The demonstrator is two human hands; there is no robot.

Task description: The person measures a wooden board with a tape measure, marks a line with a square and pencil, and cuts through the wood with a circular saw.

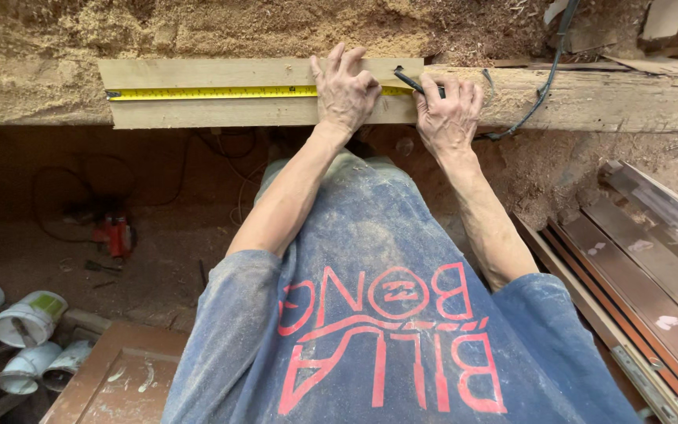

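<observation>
Head view: a board (221, 73) lies flat along a long, sawdust-covered beam (590, 98), with a yellow tape (213, 93) stretched lengthwise across it from a hook near the board's left end to the hands. The left hand (344, 90) lies palm down on the board, fingers spread and loosely bent, pressing the tape against the wood; it grips nothing that can be seen. Just beside it, the right hand (449, 114) rests at the board's right end with its fingers curled shut around a dark pencil (411, 80), whose tip points up and left onto the board, close to the left hand's fingers. The two hands are near each other but not touching.

Behind the beam rises a heap of sawdust (237, 27). A black cable (547, 74) runs down from the upper right and across the beam just right of the right hand. Below the beam the floor is brown and dusty; a red power tool (117, 233) with a thin cord lies there on the left. White buckets (29, 318) lie on their sides in the lower left corner, next to a brown panel (119, 377). On the right, long brown profiled strips (637, 290) lie side by side. The person's dusty blue shirt (370, 314) fills the lower middle.
</observation>
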